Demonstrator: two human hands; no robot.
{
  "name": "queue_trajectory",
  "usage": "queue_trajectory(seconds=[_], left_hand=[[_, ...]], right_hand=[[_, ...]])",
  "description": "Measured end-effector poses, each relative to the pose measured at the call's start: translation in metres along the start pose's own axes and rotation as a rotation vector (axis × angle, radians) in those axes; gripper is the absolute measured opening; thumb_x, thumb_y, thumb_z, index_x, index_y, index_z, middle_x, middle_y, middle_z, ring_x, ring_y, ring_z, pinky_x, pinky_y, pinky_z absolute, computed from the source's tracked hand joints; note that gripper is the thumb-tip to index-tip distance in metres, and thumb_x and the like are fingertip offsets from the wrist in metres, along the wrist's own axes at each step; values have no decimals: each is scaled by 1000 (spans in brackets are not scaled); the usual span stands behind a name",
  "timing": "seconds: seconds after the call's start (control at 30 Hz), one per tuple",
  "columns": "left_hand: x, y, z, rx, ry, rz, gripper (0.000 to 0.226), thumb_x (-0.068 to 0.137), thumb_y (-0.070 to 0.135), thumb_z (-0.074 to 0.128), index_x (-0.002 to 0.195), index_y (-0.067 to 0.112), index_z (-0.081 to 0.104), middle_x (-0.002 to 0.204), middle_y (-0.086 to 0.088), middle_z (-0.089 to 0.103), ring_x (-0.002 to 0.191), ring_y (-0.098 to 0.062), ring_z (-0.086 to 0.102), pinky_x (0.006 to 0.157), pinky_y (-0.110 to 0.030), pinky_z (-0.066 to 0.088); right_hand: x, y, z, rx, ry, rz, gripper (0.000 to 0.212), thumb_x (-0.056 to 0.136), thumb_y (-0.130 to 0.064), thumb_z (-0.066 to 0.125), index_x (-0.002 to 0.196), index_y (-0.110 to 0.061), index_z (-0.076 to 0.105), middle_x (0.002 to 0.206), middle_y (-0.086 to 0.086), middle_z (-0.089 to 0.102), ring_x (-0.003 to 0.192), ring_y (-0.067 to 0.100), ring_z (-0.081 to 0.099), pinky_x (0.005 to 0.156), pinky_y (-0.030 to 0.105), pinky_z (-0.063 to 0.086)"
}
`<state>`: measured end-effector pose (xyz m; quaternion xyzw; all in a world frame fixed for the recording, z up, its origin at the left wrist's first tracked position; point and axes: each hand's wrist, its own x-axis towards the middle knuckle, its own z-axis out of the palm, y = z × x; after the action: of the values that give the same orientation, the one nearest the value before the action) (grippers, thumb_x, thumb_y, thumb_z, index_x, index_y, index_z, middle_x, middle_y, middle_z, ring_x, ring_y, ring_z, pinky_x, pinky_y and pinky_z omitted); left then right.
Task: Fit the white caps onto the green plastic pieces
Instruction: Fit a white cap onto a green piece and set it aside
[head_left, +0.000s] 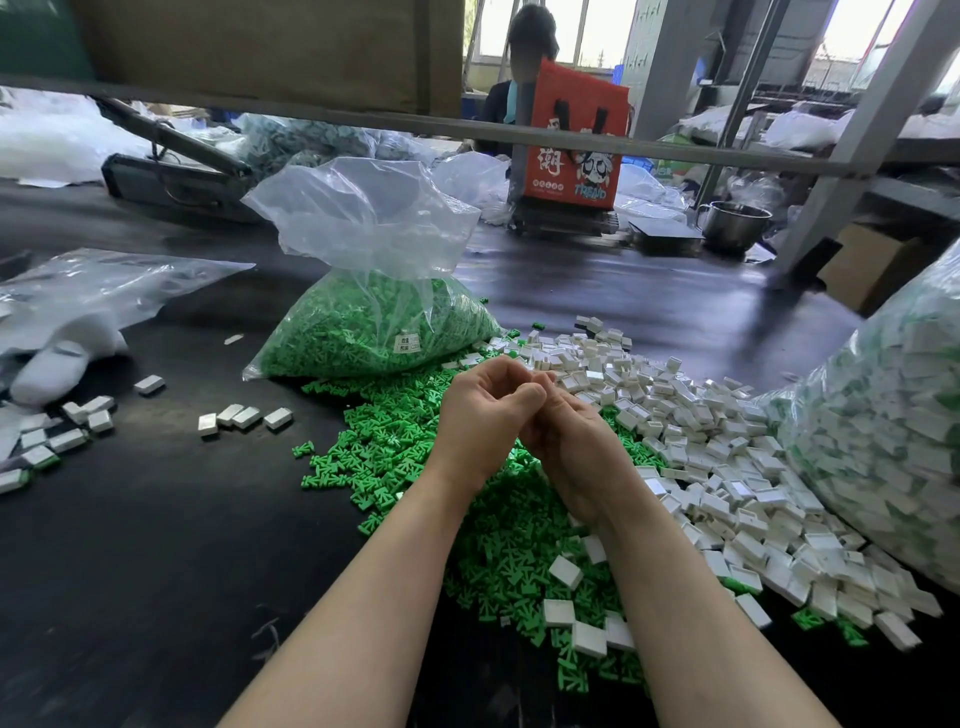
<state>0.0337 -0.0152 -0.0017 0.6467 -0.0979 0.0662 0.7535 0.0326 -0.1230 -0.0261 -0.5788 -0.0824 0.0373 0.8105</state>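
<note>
My left hand (480, 415) and my right hand (576, 452) are pressed together above the middle of the table, fingers curled toward each other. What they hold between the fingertips is hidden. Below them lies a heap of loose green plastic pieces (395, 452). To the right spreads a heap of white caps (727, 452). A few white caps (566, 571) lie on the green heap near my wrists.
An open clear bag of green pieces (374, 332) stands behind the heaps. A big bag of assembled pieces (883, 431) fills the right edge. Assembled pieces (239, 417) lie on the dark table (156, 545) at left. A person sits behind a red bag (571, 150).
</note>
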Motion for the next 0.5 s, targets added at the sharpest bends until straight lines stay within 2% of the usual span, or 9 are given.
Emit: queue_trajectory(seconds=[0.07,0.13,0.23,0.3,0.33,0.43,0.5], left_hand=[[0,-1,0,3,-5,3,4,69,12,60,65,11,60,92,-36,64,51,-23,54,48,-30,49],[-1,-2,-1,14,-14,8,4,69,13,60,66,11,60,93,-34,65,54,-24,55,51,-33,50],[1,-3,-3,29,-31,13,5,71,12,61,69,9,61,84,-33,66,52,-23,55,50,-30,50],[2,-4,-6,36,-44,12,5,76,8,61,71,6,63,62,-20,64,46,-20,54,48,-27,49],[3,-4,-7,40,-46,12,8,80,4,61,72,6,63,56,-12,61,45,-19,54,47,-26,49],[4,-5,-9,7,-44,-13,17,87,-4,57,76,6,65,55,-1,62,44,-15,55,47,-25,48],[4,-4,-9,-31,-52,-32,19,89,-5,56,76,6,64,56,2,64,44,-13,55,46,-24,48]], right_hand=[[-1,-1,1,3,1,0,31,88,-40,57,97,-20,78,113,12,47,105,23,38,91,41,30],[-1,-2,2,2,2,1,31,88,-40,57,98,-20,78,114,12,47,104,23,38,90,41,31],[-2,-2,3,-24,29,4,41,88,-43,57,104,-8,73,104,13,47,83,23,42,79,35,35],[-1,-2,4,-50,38,10,57,89,-47,55,107,7,65,90,12,47,72,17,40,70,31,33],[-1,-3,4,-61,34,11,60,90,-50,52,104,8,63,81,11,46,69,15,39,68,30,32],[0,-4,5,-13,3,19,48,96,-50,41,88,-9,64,65,1,51,60,10,44,61,24,38],[-1,-5,5,17,-9,28,46,100,-47,35,88,-12,63,65,-1,53,58,9,46,59,22,41]])
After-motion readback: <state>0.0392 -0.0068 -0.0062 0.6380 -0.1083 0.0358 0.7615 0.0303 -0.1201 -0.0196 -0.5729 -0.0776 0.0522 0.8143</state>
